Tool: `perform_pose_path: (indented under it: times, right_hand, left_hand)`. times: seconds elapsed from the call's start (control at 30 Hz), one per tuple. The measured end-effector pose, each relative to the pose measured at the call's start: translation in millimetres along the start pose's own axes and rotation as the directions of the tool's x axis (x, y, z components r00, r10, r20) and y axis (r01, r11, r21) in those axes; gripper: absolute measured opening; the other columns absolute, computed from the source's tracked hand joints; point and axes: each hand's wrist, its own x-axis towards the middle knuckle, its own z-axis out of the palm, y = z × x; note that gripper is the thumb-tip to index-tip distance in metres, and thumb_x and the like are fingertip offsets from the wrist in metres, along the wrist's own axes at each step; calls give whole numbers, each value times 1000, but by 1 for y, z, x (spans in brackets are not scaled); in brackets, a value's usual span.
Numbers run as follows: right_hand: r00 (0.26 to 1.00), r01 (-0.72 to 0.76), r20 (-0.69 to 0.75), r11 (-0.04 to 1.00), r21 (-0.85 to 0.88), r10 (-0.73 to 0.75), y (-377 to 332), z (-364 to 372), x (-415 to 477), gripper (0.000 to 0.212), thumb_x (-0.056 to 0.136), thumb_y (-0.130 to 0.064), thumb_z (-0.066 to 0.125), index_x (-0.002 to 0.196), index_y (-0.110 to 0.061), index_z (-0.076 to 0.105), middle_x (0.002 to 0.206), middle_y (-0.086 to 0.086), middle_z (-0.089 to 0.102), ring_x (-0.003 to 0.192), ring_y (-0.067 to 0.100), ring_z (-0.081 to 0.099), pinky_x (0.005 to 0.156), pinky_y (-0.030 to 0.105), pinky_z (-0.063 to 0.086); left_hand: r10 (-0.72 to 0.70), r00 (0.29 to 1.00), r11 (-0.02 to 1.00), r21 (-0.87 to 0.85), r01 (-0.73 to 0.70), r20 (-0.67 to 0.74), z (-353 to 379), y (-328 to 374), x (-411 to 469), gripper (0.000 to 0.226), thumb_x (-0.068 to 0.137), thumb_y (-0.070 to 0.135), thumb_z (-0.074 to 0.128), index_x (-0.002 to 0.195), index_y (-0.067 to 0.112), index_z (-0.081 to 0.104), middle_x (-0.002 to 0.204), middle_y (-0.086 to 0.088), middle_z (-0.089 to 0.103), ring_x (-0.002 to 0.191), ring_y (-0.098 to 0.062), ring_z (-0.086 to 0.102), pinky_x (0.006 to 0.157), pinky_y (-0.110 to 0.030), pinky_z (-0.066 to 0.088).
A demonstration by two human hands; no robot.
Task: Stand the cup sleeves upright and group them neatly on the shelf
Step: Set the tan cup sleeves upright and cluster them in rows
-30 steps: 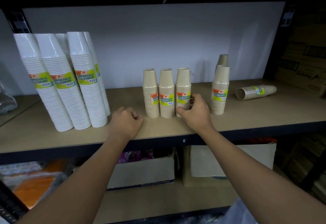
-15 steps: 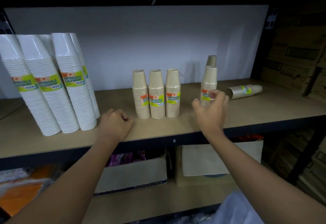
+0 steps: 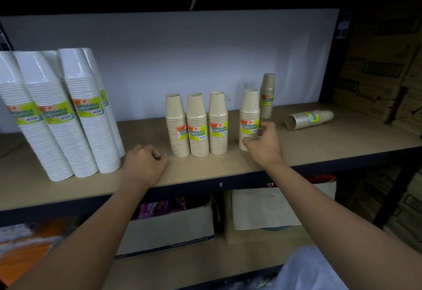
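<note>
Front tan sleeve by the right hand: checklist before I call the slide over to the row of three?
1. Right hand grips front tan sleeve: ok.
2. That sleeve upright: ok.
3. Shelf bare between it and the row of three: ok.
4. Back sleeve clear of it: cannot tell.
5. Left hand out of the path, fisted left of the row: ok.
6. Last sleeve upright: not ok, lies on its side.

leftmost white stack [image 3: 10,93]: cut by edge | rear sleeve [image 3: 267,88]: partly behind front sleeve [image 3: 250,107]
</note>
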Motion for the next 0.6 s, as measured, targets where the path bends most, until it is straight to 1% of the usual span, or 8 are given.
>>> perform_pose_path:
  times: [0.13,0.37,0.5,0.6]
  right_hand:
    - [998,43,49,999,-8,-42,-5,10,-8,54,78,-25,77,121,-18,45,118,1,59,102,20,62,85,35,49]
    - [996,60,62,998,5,-60,-9,14,-12,53,79,-26,77,122,-16,46,117,-1,60,105,19,61,86,35,50]
    - [995,52,84,999,-6,-51,-11,15,-11,54,81,-26,75,125,-16,47,115,-4,59,105,19,62,90,41,52]
    - [996,50,79,999,-11,-49,-12,16,-11,54,81,-25,75,126,-16,47,115,-4,60,105,19,62,90,41,52]
  left_hand:
    - [-19,1000,1000,-5,18,-23,0,4,-1,21,78,29,71,66,20,57,84,-5,58,87,-27,56,74,-32,42]
    - [-9,1000,1000,-12,9,-16,-1,3,-1,23,79,31,69,65,22,54,82,-4,58,87,-26,55,73,-32,41]
    - [-10,1000,1000,-12,10,-17,-1,3,-1,24,79,32,69,64,24,52,82,-4,58,86,-25,55,72,-32,42]
    - [-12,1000,1000,-11,12,-19,-1,3,-2,24,79,32,69,64,23,52,82,-4,57,86,-26,55,72,-32,41]
